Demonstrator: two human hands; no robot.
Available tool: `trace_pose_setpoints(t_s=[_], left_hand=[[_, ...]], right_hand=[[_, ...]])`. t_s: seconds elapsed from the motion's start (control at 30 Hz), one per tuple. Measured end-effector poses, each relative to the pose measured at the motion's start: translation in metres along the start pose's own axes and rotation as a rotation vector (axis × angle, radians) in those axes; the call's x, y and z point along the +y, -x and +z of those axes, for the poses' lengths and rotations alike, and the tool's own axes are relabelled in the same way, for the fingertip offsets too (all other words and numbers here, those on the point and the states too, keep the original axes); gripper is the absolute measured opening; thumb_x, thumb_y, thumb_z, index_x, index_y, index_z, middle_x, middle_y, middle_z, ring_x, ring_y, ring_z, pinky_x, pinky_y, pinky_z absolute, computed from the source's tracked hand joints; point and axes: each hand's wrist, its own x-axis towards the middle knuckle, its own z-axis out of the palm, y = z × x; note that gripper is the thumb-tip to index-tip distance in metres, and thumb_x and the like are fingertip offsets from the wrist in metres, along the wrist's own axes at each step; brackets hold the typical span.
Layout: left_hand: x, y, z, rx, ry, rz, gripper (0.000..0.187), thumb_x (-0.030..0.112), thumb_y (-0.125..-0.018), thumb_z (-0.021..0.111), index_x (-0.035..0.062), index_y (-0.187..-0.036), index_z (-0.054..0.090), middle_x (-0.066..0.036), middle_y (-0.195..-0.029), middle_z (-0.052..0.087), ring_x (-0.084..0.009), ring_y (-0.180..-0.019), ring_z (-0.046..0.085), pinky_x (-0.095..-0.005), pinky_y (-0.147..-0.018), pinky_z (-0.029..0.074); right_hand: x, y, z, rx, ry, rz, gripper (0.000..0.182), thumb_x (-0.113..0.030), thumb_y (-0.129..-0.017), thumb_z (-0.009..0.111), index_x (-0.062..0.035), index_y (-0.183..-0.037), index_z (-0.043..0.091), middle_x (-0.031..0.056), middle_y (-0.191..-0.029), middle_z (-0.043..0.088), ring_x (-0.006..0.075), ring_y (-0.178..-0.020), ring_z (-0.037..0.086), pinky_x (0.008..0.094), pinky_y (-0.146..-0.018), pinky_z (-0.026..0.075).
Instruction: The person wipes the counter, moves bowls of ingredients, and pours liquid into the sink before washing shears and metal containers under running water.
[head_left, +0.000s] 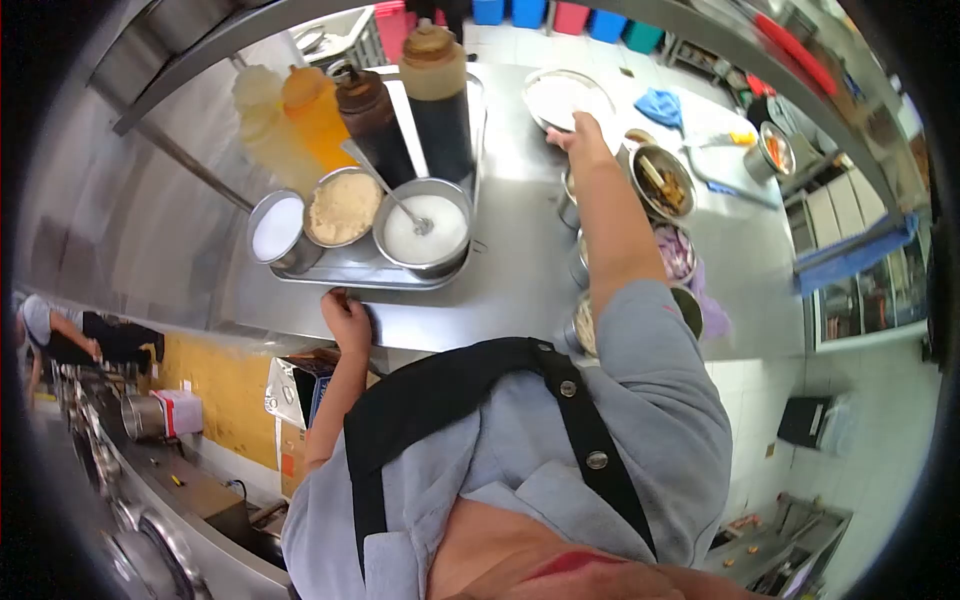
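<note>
My right hand (580, 140) reaches far across the steel table and grips the near rim of a round white plate (562, 97), thumb and fingers at its edge. Close to the front edge of the table rests my left hand (347, 320), its fingers curled in and nothing showing in them. Just beyond it lies a metal tray (400, 280) carrying a pot of white granules (425, 235) with a spoon (400, 205) in it. A pot of beige powder (343, 205) and a smaller pot of white powder (278, 230) stand beside that one.
Squeeze bottles (437, 105) with dark, orange and pale contents stand behind the pots. Right of my right arm are a pan of brown food (662, 182), chopped purple onion (675, 252), a blue cloth (660, 107) and a white cutting board (735, 165). A metal shelf rail (500, 12) crosses overhead.
</note>
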Motion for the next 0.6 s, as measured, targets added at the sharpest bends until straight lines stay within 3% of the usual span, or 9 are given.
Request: trace_pose_setpoints(t_s=[0.03, 0.07, 0.1, 0.27, 0.4, 0.5, 0.53, 0.57, 0.6], left_hand=[[0.004, -0.002, 0.001, -0.01, -0.045, -0.076, 0.021, -0.002, -0.072, 0.051, -0.0019, -0.092, 0.048, -0.018, -0.087, 0.05, -0.0331, -0.082, 0.05, -0.0397, -0.075, 0.041], [0.005, -0.002, 0.002, -0.032, -0.134, 0.01, 0.022, 0.0, -0.07, 0.052, -0.0019, -0.092, 0.047, -0.019, -0.087, 0.05, -0.0354, -0.083, 0.049, -0.0418, -0.075, 0.04], [0.007, -0.001, 0.003, -0.059, -0.225, 0.094, 0.023, 0.002, -0.069, 0.054, -0.002, -0.091, 0.047, -0.02, -0.088, 0.049, -0.0376, -0.084, 0.049, -0.044, -0.076, 0.04], [0.014, -0.001, 0.001, -0.1, -0.251, 0.016, 0.027, 0.007, -0.069, 0.054, -0.0019, -0.094, 0.046, -0.021, -0.087, 0.049, -0.0387, -0.085, 0.047, -0.0454, -0.077, 0.039], [0.015, -0.004, -0.001, -0.121, -0.236, 0.022, 0.026, 0.007, -0.07, 0.054, -0.0022, -0.093, 0.046, -0.02, -0.086, 0.049, -0.038, -0.084, 0.047, -0.0452, -0.076, 0.039], [0.016, -0.002, -0.001, -0.142, -0.258, 0.059, 0.026, 0.007, -0.07, 0.054, -0.0024, -0.093, 0.047, -0.02, -0.085, 0.049, -0.0379, -0.085, 0.047, -0.0453, -0.076, 0.039], [0.016, -0.003, -0.001, -0.139, -0.258, 0.072, 0.026, 0.007, -0.07, 0.054, -0.0024, -0.093, 0.047, -0.02, -0.085, 0.049, -0.0379, -0.085, 0.047, -0.0453, -0.076, 0.039], [0.016, -0.003, -0.002, -0.137, -0.259, 0.089, 0.026, 0.007, -0.07, 0.054, -0.0025, -0.093, 0.047, -0.02, -0.085, 0.05, -0.0379, -0.085, 0.047, -0.0454, -0.075, 0.039], [0.016, -0.003, -0.002, -0.138, -0.263, 0.092, 0.026, 0.007, -0.07, 0.054, -0.0025, -0.093, 0.047, -0.02, -0.085, 0.05, -0.0379, -0.085, 0.047, -0.0455, -0.076, 0.039]], right_hand=[[0.01, -0.023, -0.002, 0.063, -0.08, 0.004, 0.06, -0.016, -0.09, 0.045, -0.0045, -0.138, 0.011, 0.0128, -0.142, 0.022, 0.0383, -0.121, 0.035, 0.0482, -0.089, 0.046], [0.018, -0.04, 0.0, 0.128, -0.156, 0.012, 0.062, -0.016, -0.089, 0.047, -0.0061, -0.139, 0.011, 0.0098, -0.143, 0.022, 0.0377, -0.122, 0.034, 0.0494, -0.087, 0.047], [0.02, -0.046, 0.007, 0.194, -0.21, -0.021, 0.062, -0.016, -0.089, 0.047, -0.0074, -0.139, 0.011, 0.0094, -0.143, 0.022, 0.0376, -0.123, 0.033, 0.0516, -0.087, 0.047], [0.021, -0.035, 0.032, 0.502, -0.426, -0.098, 0.059, -0.009, -0.089, 0.045, -0.0113, -0.139, 0.012, 0.0117, -0.142, 0.021, 0.0404, -0.121, 0.035, 0.0615, -0.08, 0.048], [0.016, -0.088, -0.001, 0.298, -0.315, -0.005, 0.045, -0.001, -0.091, 0.034, -0.0043, -0.134, 0.022, 0.0232, -0.134, 0.028, 0.0478, -0.107, 0.046, 0.0657, -0.075, 0.049], [0.001, -0.093, 0.003, 0.246, -0.226, -0.029, 0.041, 0.002, -0.09, 0.028, 0.0019, -0.131, 0.025, 0.0265, -0.13, 0.032, 0.0501, -0.106, 0.045, 0.0668, -0.076, 0.048], [-0.003, -0.104, 0.001, 0.127, -0.192, -0.042, 0.043, 0.007, -0.086, 0.024, 0.0064, -0.129, 0.025, 0.0279, -0.129, 0.032, 0.0517, -0.105, 0.045, 0.0671, -0.076, 0.048], [-0.008, -0.071, 0.022, 0.065, -0.124, -0.134, 0.046, 0.008, -0.078, 0.022, 0.0143, -0.123, 0.02, 0.0332, -0.122, 0.034, 0.0589, -0.104, 0.041, 0.0608, -0.079, 0.05], [-0.014, -0.063, 0.034, -0.012, -0.078, -0.129, 0.047, 0.01, -0.074, 0.022, 0.0145, -0.121, 0.022, 0.0326, -0.12, 0.036, 0.0573, -0.103, 0.042, 0.0603, -0.077, 0.051]])
